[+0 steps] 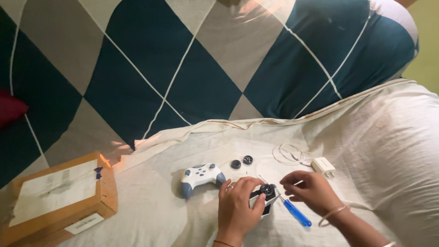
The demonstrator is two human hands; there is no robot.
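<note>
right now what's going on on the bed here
A person is working on a small dark-topped part on a white sheet. The left hand grips it, and the right hand reaches in beside it, above a blue-handled screwdriver. A white game controller and two black round caps lie nearby.

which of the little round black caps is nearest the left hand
The black cap closer to the white controller; it lies just above the left hand, while the other cap sits farther up and right.
</note>
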